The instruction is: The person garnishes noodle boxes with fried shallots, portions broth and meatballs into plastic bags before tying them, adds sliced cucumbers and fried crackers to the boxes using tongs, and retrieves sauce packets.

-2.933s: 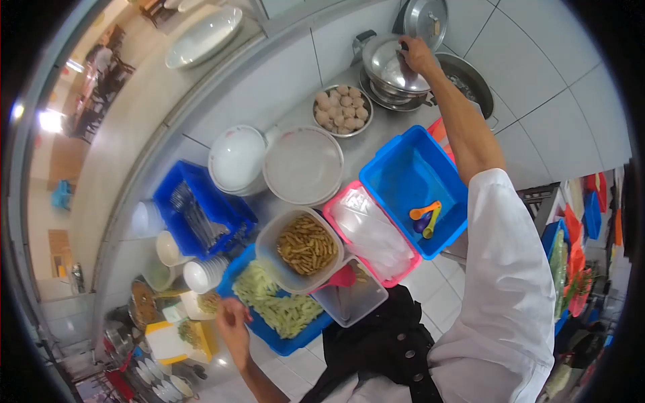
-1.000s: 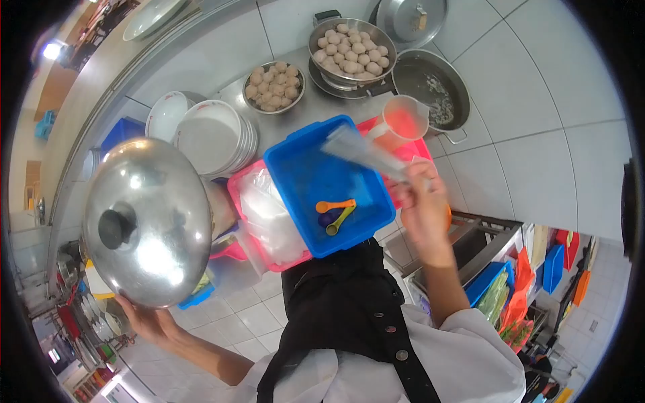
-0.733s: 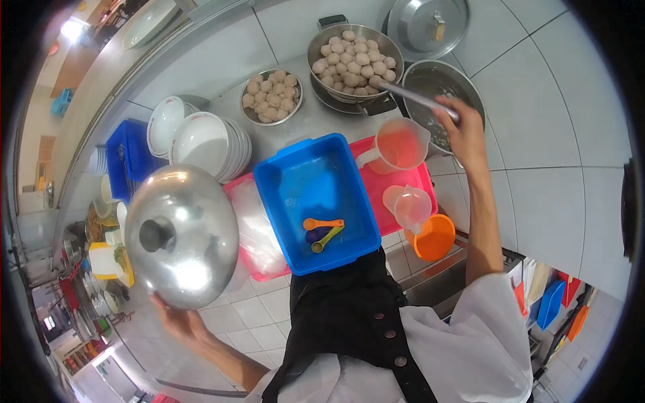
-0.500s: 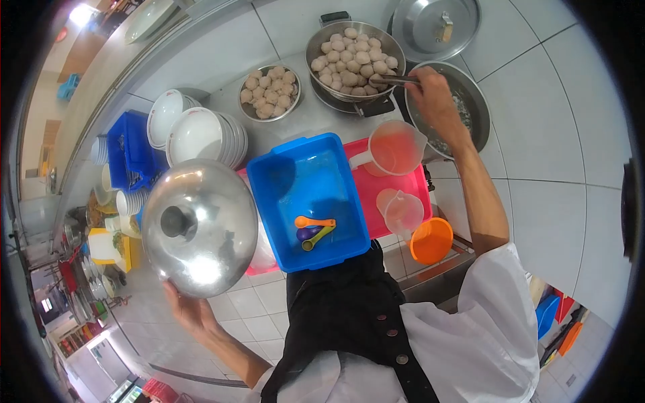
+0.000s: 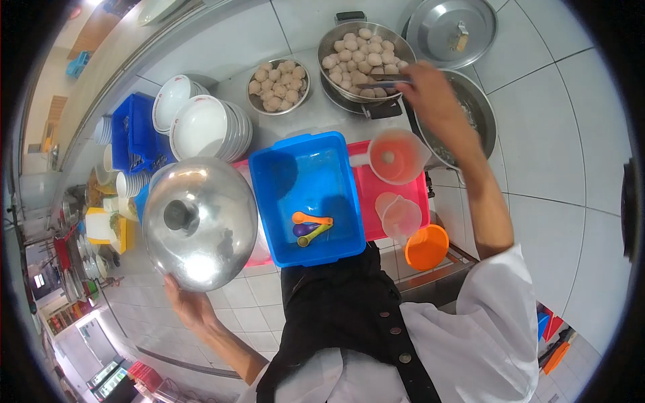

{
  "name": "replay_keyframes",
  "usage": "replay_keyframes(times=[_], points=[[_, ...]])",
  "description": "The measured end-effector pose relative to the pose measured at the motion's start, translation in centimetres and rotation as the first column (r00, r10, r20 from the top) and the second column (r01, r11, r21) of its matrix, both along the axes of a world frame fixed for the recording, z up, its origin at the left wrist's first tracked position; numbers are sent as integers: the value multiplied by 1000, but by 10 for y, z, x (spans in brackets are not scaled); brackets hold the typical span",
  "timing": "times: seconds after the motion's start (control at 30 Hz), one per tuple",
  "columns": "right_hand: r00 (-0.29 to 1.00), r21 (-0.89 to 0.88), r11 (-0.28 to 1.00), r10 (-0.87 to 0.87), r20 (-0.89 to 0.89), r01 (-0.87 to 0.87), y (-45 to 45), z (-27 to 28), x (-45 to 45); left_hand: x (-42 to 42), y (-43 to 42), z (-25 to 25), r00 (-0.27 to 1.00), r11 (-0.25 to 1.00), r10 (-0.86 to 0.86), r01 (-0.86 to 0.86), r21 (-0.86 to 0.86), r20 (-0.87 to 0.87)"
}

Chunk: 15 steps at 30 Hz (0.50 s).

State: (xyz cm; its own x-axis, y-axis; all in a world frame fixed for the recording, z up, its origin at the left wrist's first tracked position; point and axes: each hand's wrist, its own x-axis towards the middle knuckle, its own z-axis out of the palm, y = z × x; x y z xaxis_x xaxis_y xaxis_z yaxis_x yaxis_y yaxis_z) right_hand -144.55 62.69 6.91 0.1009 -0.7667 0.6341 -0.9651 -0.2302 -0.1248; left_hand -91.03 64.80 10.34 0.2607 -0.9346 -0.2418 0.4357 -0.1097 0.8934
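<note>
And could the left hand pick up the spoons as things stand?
Probably not without freeing itself first: the left hand is holding the lid. The spoons themselves lie uncovered in the blue tray.

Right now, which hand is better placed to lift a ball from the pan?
Right, I'd say: the right hand holds tongs at the balls in the pan, while the left hand holds the lid.

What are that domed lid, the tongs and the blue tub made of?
Domed lid: looks like polished metal, given its mirror-like glare.
Tongs: probably metal, thin and grey; finish hard to tell.
Blue tub: likely moulded plastic, slightly glossy, with rounded corners and soft highlights.
</note>
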Motion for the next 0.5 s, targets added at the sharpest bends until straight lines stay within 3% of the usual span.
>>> replay_keyframes(times=[0.07, 0.17, 0.27, 0.33, 0.43, 0.5], points=[[968, 367, 912, -232, 96, 183, -33, -32, 3, -2, 2, 3, 1000, 1000, 4, -4, -2, -2], [954, 210, 969, -179, 242, 129, -16, -18, -3, 0, 7, 5, 999, 999, 49, -48, 18, -18], [890, 442, 888, -300, 342, 129, 47, 77, 21, 7, 13, 5, 999, 998, 53, -53, 22, 9], [900, 681, 726, -356, 251, 97, 83, 115, 32, 8, 13, 4, 997, 997, 70, -70, 31, 22], [882, 650, 753, -370, 291, 102, 72, 120, 58, 6, 10, 2, 996, 997, 69, -71, 38, 49], [930, 475, 879, -205, 306, 37, 27, 99, 64, 7, 9, -1, 996, 997, 69, -71, 41, 65]])
